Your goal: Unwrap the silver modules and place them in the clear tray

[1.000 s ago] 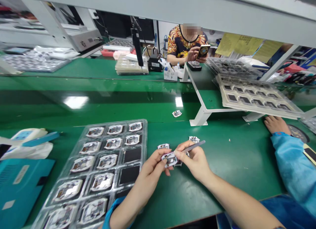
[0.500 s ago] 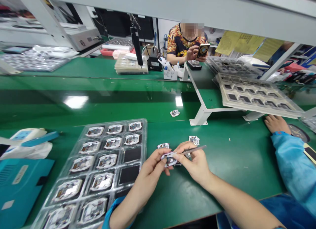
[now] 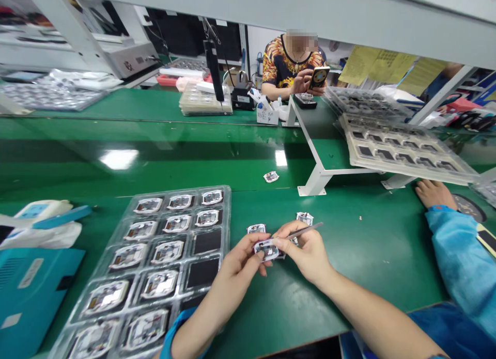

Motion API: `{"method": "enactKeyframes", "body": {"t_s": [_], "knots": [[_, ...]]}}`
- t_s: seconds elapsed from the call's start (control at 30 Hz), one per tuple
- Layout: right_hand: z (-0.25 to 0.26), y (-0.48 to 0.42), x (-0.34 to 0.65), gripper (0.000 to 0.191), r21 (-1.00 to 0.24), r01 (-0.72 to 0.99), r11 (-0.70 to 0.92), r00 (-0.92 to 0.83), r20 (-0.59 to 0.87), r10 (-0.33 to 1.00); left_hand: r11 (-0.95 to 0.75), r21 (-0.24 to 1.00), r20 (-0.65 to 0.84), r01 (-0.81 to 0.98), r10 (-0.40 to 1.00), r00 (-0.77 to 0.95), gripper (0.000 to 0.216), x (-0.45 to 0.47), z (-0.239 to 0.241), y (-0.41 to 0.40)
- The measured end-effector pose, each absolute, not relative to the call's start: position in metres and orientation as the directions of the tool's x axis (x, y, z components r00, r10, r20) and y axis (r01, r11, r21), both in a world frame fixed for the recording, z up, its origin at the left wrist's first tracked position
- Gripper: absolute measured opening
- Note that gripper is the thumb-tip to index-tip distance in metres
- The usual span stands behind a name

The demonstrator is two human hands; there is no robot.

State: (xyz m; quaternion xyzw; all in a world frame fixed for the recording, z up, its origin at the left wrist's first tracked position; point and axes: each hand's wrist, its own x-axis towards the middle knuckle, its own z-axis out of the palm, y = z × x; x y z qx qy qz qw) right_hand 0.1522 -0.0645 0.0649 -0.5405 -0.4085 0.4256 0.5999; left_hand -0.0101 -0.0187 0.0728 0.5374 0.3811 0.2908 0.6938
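Observation:
My left hand (image 3: 240,263) grips the edge of a small white-framed electronic housing (image 3: 267,249), its inner parts facing up. My right hand (image 3: 308,253) is closed on metal tweezers (image 3: 308,229), whose rear end sticks out to the right above the knuckles. The right fingertips touch the right side of the housing, and they hide the tweezers' tips. Just behind the hands lie more such housings, one (image 3: 256,229) by the left fingers and another (image 3: 305,218) beyond the right hand. A clear tray (image 3: 228,206) with rows of these housings stands to the left; several right-hand pockets show dark pads.
Farther forward, a loose housing (image 3: 271,176) lies on the green strip. A white-legged stand (image 3: 315,181) carries stacked trays (image 3: 406,142) at right. A co-worker's blue sleeve (image 3: 457,255) rests at far right; another person (image 3: 294,64) opposite holds a phone. A teal box (image 3: 39,292) is at left.
The loose housing on the green strip has shifted slightly left. The held housing has tilted a little, and the tweezers' rear end has dipped slightly toward me.

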Motion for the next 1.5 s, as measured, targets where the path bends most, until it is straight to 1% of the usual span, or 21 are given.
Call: {"method": "enactKeyframes", "body": {"t_s": [0.13, 0.37, 0.53, 0.7, 0.93, 1.13, 1.3, 1.5], "knots": [[0.0648, -0.063, 0.1534, 0.027, -0.988, -0.15, 0.038, 0.288, -0.007, 0.958, 0.251, 0.968, -0.214, 0.007, 0.814, 0.54, 0.03, -0.0109, 0.0716, -0.0183], [0.0667, -0.0619, 0.1546, 0.03, -0.982, -0.186, 0.015, 0.278, -0.038, 0.96, 0.221, 0.973, -0.216, 0.059, 0.806, 0.55, 0.033, -0.0118, 0.068, -0.0172], [0.0674, -0.0621, 0.1545, 0.029, -0.98, -0.201, 0.013, 0.27, -0.043, 0.962, 0.206, 0.975, -0.218, 0.085, 0.802, 0.556, 0.033, -0.0119, 0.0722, -0.0171], [0.067, -0.0622, 0.1559, 0.027, -0.968, -0.25, 0.011, 0.251, -0.054, 0.967, 0.18, 0.976, -0.216, 0.118, 0.8, 0.56, 0.035, -0.013, 0.0727, -0.016], [0.0648, -0.0628, 0.1564, 0.026, -0.969, -0.246, 0.014, 0.253, -0.05, 0.966, 0.143, 0.978, -0.203, 0.149, 0.795, 0.572, 0.036, -0.0146, 0.0718, -0.0157], [0.0644, -0.0626, 0.157, 0.023, -0.97, -0.238, 0.059, 0.227, 0.004, 0.974, 0.102, 0.984, -0.17, 0.149, 0.803, 0.571, 0.036, -0.0148, 0.0711, -0.0159], [0.0658, -0.0628, 0.1593, 0.022, -0.98, -0.187, 0.067, 0.211, 0.026, 0.977, 0.13, 0.981, -0.19, 0.143, 0.797, 0.573, 0.039, -0.0143, 0.0709, -0.0163], [0.0661, -0.0635, 0.159, 0.02, -0.981, -0.182, 0.066, 0.213, 0.026, 0.977, 0.169, 0.971, -0.234, 0.166, 0.794, 0.561, 0.045, -0.0144, 0.0721, -0.0158]]}}
